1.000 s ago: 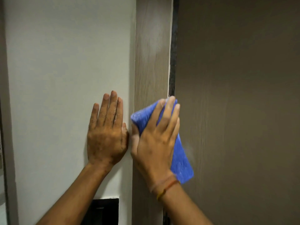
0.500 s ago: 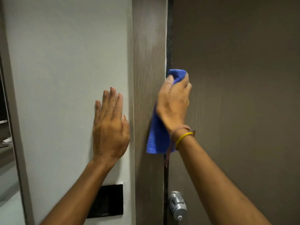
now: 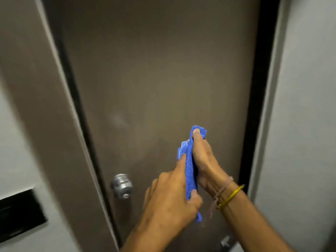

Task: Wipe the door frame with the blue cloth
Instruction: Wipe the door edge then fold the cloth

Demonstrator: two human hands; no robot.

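Note:
The blue cloth (image 3: 189,160) is folded into a narrow strip and held upright in front of the brown door (image 3: 160,73), away from the frame. My left hand (image 3: 171,195) grips its lower part, thumb and fingers on either side. My right hand (image 3: 203,159), with thread and yellow bands at the wrist, pinches its upper part, thumb on the top fold. The brown door frame runs down the left (image 3: 41,99), and a grey strip of it runs down the right (image 3: 269,99) beside a dark gap.
A silver door knob (image 3: 122,185) sticks out of the door low on the left, near my left hand. A black switch plate (image 3: 20,213) sits on the white wall at the far left. White wall (image 3: 309,124) fills the right side.
My view has swung right from the left frame to the door. My left hand left the wall and took hold of the cloth. My right hand lifted the cloth off the frame.

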